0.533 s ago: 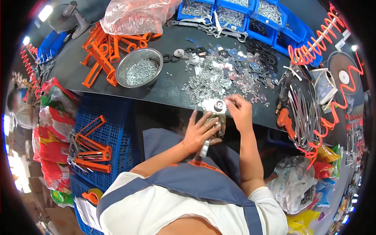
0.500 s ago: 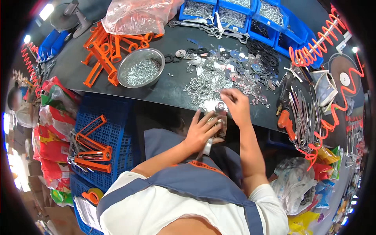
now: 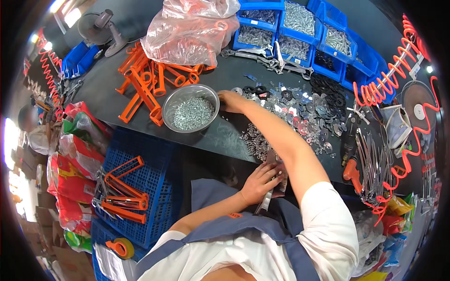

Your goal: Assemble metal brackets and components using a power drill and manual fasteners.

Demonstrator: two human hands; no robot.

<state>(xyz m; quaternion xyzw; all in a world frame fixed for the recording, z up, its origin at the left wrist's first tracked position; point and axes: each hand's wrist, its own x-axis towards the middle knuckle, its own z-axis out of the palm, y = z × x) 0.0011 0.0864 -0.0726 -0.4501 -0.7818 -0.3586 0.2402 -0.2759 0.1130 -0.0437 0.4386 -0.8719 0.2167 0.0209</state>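
My left hand is closed around a silver metal handle piece in front of my apron, below the table edge. The hand hides much of the piece. My right arm reaches across the table, and my right hand is down beside the right rim of a steel bowl full of small shiny metal parts. Its fingers look curled together at the tabletop; whatever they grip is hidden. Right of that hand lie black rings and loose discs. A heap of small metal parts lies partly under my forearm.
Orange frames and a plastic bag lie at the back left. Blue bins of hardware line the back. An orange-handled power tool and red coiled hoses are at right. A blue crate stands at left.
My right hand has left the metal piece and swung left and away to beside the bowl. My left hand still holds the piece. The view has shifted, so the table sits lower and further right.
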